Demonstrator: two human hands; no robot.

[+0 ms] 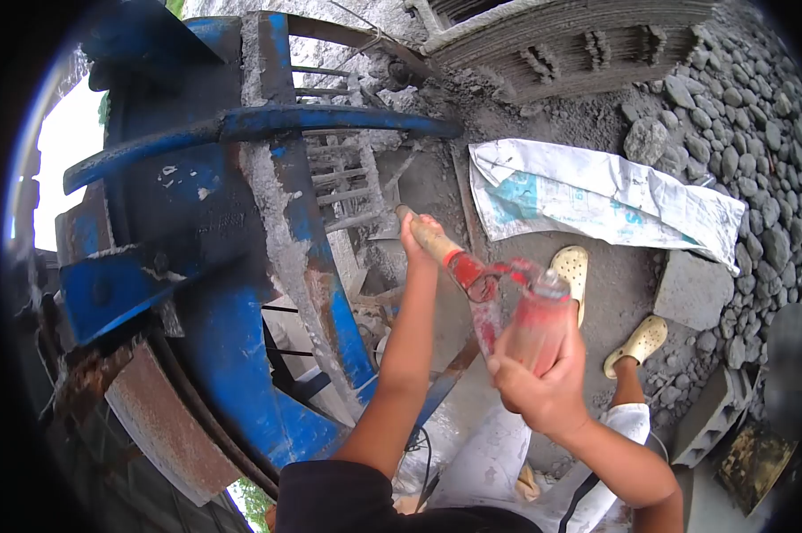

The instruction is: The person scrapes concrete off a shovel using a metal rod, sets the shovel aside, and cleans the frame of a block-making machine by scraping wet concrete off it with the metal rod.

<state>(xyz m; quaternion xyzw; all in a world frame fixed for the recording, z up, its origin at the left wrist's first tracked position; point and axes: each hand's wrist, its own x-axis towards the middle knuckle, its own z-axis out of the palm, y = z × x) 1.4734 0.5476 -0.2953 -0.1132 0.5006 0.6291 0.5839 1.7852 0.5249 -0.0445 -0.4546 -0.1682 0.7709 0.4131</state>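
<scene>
My right hand (543, 377) is wrapped round the worn red D-shaped grip of a shovel (465, 268), close to the camera and a little blurred. Further down the tool, my left hand (419, 238) closes on the wooden shaft. The shaft slants away toward the upper left, beside the grey-crusted blue machine frame (317, 240). Against the grey ground, I cannot clearly make out the blade.
A flattened white sack (596, 191) lies ahead on the right. Grey stones (756, 169) are heaped beyond it, near a concrete block (694, 289). Stacked grey slabs (570, 58) stand at the top. My cream clogs (641, 345) are on dusty ground.
</scene>
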